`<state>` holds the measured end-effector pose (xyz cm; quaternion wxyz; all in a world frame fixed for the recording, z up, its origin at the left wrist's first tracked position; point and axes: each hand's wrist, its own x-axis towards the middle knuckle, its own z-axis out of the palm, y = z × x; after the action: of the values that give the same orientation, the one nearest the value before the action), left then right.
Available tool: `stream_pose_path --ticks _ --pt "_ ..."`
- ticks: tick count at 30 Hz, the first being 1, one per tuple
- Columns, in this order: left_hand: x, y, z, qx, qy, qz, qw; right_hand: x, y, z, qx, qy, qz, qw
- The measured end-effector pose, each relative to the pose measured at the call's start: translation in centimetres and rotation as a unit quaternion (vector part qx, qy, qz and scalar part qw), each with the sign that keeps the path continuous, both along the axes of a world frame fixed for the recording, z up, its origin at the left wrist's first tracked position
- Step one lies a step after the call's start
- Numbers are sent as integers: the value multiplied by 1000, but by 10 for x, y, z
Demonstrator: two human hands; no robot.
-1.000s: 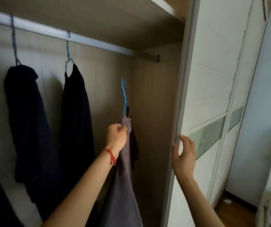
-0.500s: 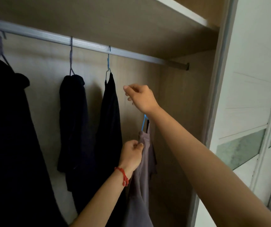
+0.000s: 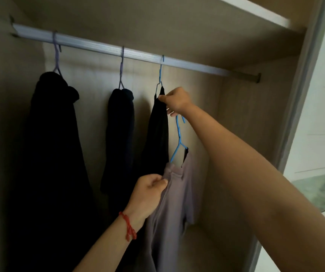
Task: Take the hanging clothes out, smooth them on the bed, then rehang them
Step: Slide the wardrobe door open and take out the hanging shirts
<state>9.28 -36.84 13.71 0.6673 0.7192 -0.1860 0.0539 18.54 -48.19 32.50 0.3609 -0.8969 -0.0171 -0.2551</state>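
The blue hanger (image 3: 179, 138) is now gripped at its hook by the right hand (image 3: 177, 102), lowered since half a second ago, below the rail (image 3: 118, 51), while the grey shirt (image 3: 174, 203) stays pinched in the left hand (image 3: 148, 195).

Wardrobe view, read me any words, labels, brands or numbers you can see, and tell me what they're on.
None: no text shows on the rail, the dark clothes, the grey shirt, the blue hanger or the door.
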Motion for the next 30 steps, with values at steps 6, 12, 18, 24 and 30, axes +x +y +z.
stream_pose_path --ticks 6,12,18,24,30 --pt "-1 25 9 7 13 20 1000 0 7 4 -21 -3 -61 998" --pt "-2 42 4 32 11 10 999 3 12 12 -20 -7 -83 996" --pt "4 57 4 33 10 6 999 19 24 13 -33 1 -103 994" --pt "8 62 3 35 18 -22 999 30 25 9 20 -70 -122 990" --pt "14 58 3 32 1 -45 998 30 10 12 31 -104 -144 984"
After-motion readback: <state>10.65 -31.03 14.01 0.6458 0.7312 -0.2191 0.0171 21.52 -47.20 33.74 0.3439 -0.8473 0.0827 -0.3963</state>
